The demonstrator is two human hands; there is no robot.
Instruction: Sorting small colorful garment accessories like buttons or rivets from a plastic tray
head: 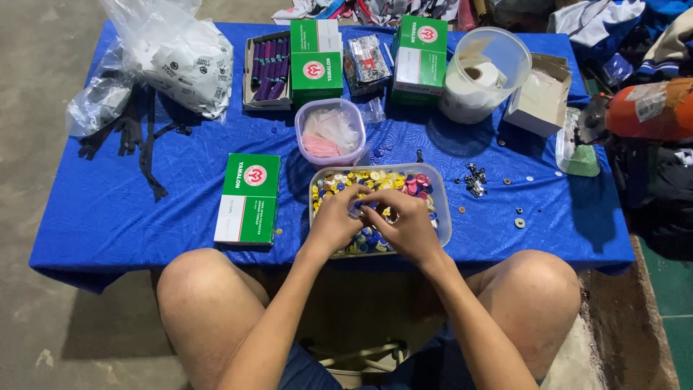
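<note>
A clear rectangular tub (444, 217) full of small coloured buttons sits at the near edge of a blue-covered table (108, 209). Both my hands reach into it. My left hand (333, 220) and my right hand (410, 225) meet fingertip to fingertip over the buttons, pinching something small between them; what it is I cannot make out. The buttons under my palms are hidden.
A green and white box (249, 197) lies left of the tub. Behind it stand a clear tub with pink items (330, 133), two more green boxes (315, 61), a tray of purple zippers (266, 71), a big clear tub (485, 72), plastic bags (177, 54) and black zippers (141, 137). Loose metal bits (474, 180) lie to the right.
</note>
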